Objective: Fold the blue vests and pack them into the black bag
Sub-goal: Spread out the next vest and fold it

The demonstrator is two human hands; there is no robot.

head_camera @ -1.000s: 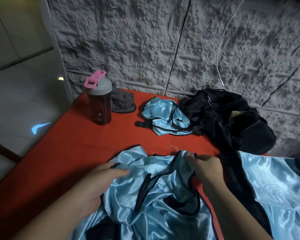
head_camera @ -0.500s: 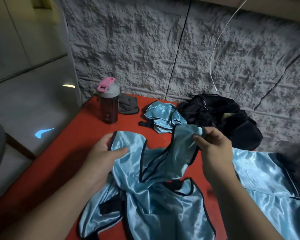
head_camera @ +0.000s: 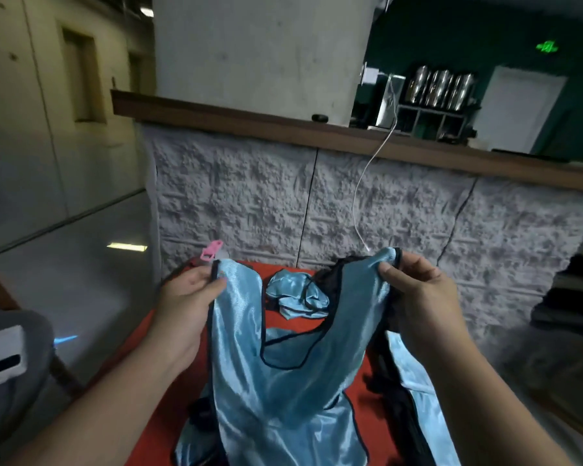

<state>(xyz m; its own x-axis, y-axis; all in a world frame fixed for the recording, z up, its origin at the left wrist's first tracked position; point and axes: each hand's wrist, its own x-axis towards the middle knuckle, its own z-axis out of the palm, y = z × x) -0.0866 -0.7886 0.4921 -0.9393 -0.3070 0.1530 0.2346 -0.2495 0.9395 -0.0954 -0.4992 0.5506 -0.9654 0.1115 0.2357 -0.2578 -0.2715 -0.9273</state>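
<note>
Above the near part of the red table (head_camera: pixel 290 326), a shiny blue vest (head_camera: pixel 283 388) with black trim hangs spread between two raised hands, its scooped neckline facing the camera. On the left, the left hand (head_camera: pixel 187 297) pinches the top of one shoulder strap, thumb pressed on the front of the cloth and fingers curled behind it. On the right, the right hand (head_camera: pixel 418 290) grips the other strap, the fingers folded over the black-edged tip. The lower part of the vest falls toward the table, and black trim runs down its right side edge. Through the neck opening, farther back on the table, a crumpled second blue vest (head_camera: pixel 295 297) lies in a heap. Just right of that heap, dark fabric shows behind the held strap; it seems to be the black bag (head_camera: pixel 329 280), but most of it is hidden. Near the right edge of the table, below the right forearm, a third blue vest (head_camera: pixel 418 398) lies flat beside some black cloth. At the far left corner of the table, only the pink lid clip of a bottle (head_camera: pixel 212 250) peeks above the left hand. Behind the table stands a rough grey wall (head_camera: pixel 249 203) topped by a wooden ledge (head_camera: pixel 283 126), and a white cable (head_camera: pixel 372 183) hangs down from it.
</note>
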